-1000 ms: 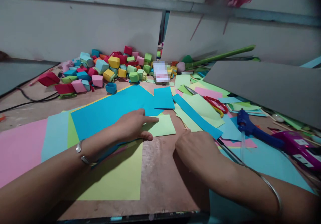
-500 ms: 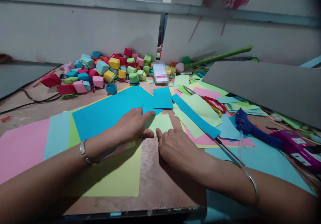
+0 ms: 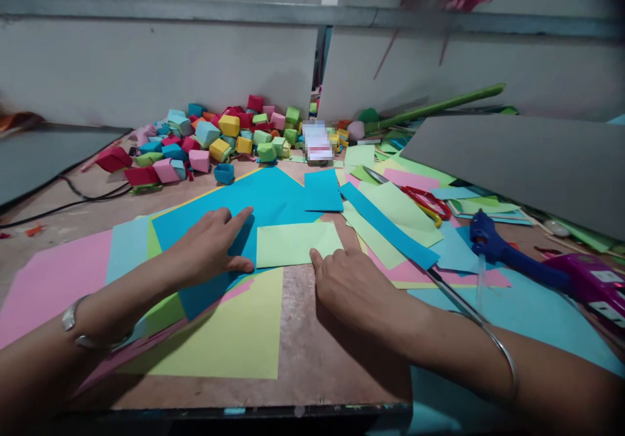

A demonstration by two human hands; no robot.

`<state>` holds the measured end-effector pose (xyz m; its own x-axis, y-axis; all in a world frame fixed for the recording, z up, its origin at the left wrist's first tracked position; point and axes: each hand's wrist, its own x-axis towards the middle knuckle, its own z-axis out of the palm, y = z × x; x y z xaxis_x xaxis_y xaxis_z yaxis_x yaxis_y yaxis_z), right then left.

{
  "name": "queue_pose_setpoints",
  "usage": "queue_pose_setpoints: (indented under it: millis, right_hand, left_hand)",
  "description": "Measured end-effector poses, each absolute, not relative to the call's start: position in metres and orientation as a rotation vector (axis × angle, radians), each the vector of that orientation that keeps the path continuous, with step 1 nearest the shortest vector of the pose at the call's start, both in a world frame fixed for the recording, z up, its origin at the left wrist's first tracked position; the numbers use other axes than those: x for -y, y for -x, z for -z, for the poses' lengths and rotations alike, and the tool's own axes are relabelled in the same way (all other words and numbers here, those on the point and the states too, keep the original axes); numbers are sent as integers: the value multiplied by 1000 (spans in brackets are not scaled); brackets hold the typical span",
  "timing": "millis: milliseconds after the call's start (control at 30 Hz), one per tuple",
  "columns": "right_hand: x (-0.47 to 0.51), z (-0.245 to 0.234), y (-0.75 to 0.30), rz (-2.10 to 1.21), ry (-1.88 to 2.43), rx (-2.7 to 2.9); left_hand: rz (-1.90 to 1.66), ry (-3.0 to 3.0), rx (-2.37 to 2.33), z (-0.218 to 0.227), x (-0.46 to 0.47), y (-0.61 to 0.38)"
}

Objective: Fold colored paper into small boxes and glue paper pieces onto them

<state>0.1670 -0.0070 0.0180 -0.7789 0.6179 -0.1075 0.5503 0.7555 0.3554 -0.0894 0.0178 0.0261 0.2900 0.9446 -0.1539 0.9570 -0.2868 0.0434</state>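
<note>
A pale green paper rectangle (image 3: 293, 244) lies across the table's middle, its left part over a larger blue sheet (image 3: 263, 195). My left hand (image 3: 217, 244) is spread on the blue sheet, thumb and forefinger apart, just left of the pale green paper and holding nothing. At the paper's lower right edge, my right hand (image 3: 351, 289) presses down with one outstretched digit. Its other fingers are curled in, and nothing shows inside them. A small blue rectangle (image 3: 323, 190) and a blue strip (image 3: 388, 224) lie beyond the right hand.
Small folded paper boxes (image 3: 208, 133) are heaped at the back left. On the right lie scissors (image 3: 430, 205), a glue gun (image 3: 522, 267) and loose sheets. A grey board (image 3: 517, 169) stands behind them. A black cable (image 3: 97, 195) runs at the left.
My left hand has slid left off the pale green paper, uncovering its left part. My right hand stays at the paper's lower edge. The whole view has shifted slightly.
</note>
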Motion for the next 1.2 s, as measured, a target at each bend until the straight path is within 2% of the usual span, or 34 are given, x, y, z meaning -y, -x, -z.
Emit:
queue_pose_setpoints:
  millis: [433,633,733,800,867,1100,1200]
  right_hand:
    - [4,-21,-166,-514,-983,-2824]
    - [-10,-19,-170,-820,-1273,-3124]
    - [-11,-17,-174,-620,-1344,-3340]
    - [-10,-19,-175,-453,-1332,-3458]
    - [-10,-23,-174,-423,-1280,-3525]
    - [-13,-31,-172,-639,-1205,-3505]
    - [-11,-28,-175,-686,-1077,-3552]
  left_hand:
    - [-110,-2364,-1703,-32,-46,43]
    - [-246,-2305,-1689,-49,-25,42]
    - [-285,-2290,-1633,-57,-9,38]
    - [-300,-2236,-1551,-60,-1,37]
    - [-360,-2167,-1479,-63,3,37]
    - [-539,-2180,-1458,-65,7,40]
    - [-562,-1996,-1371,-68,10,42]
